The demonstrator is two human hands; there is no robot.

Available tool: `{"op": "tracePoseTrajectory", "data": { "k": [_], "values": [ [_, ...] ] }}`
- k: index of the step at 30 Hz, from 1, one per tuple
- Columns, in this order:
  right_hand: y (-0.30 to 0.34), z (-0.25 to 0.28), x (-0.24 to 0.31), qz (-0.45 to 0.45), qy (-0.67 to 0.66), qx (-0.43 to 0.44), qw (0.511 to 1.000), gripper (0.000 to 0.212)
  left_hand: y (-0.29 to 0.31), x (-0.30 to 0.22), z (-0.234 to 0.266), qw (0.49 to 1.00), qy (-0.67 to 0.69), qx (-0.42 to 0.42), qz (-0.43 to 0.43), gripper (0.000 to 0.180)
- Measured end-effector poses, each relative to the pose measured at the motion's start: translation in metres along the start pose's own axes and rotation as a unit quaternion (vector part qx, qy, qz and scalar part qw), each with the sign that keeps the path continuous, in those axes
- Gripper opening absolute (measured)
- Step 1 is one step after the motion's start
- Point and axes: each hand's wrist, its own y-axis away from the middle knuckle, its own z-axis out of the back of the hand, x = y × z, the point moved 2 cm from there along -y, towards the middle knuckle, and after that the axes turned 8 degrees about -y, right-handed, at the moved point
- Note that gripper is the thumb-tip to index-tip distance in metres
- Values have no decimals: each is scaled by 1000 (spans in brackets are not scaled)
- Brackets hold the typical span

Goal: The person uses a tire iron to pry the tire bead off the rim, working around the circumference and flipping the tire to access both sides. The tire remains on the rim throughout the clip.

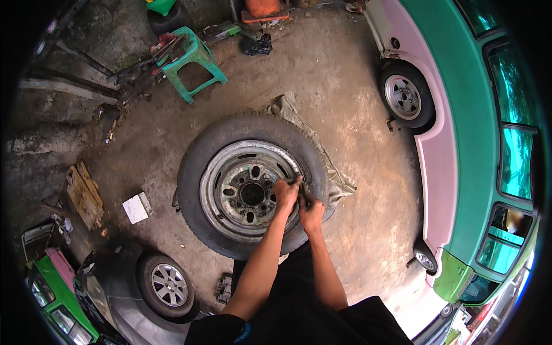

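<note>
A worn tyre (192, 172) on a scuffed grey steel wheel rim (251, 161) lies flat in front of me. Slots and bolt holes ring the rim's dark round centre hole. Both of my hands are at the right side of the rim, close to where it meets the tyre. My left hand (285, 194) is closed, its blackened fingertips at the rim's edge. Just right of it and nearer to me, my right hand (311, 216) is closed too, over the tyre's sidewall. Something small and dark seems to be between the hands, but their fingers hide its kind.
A crumpled cloth (339, 183) sticks out beneath the tyre. At the far left stands a green plastic stool (194, 60) with tools on it. A white box (137, 208) lies to the left. A green and pink van (440, 172) is on the right, a grey car (123, 287) at lower left.
</note>
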Motion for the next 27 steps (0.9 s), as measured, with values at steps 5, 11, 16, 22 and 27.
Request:
{"op": "tracePoseTrajectory", "data": {
  "k": [5,11,16,22,27],
  "values": [
    [-6,-1,3,88,-19,3,996,27,-1,-7,-1,999,9,8,45,34],
    [1,6,-4,14,-5,7,1000,25,11,-9,2,1000,-29,-4,-11,35],
    [-1,9,-3,31,-6,5,1000,26,15,-5,-3,999,11,-27,-20,32],
    [0,6,-2,32,-3,22,999,27,16,-8,-2,998,-16,-49,-38,32],
    [0,6,-2,21,-5,19,1000,27,20,-10,1,1000,-4,-11,-7,34]
  ]
}}
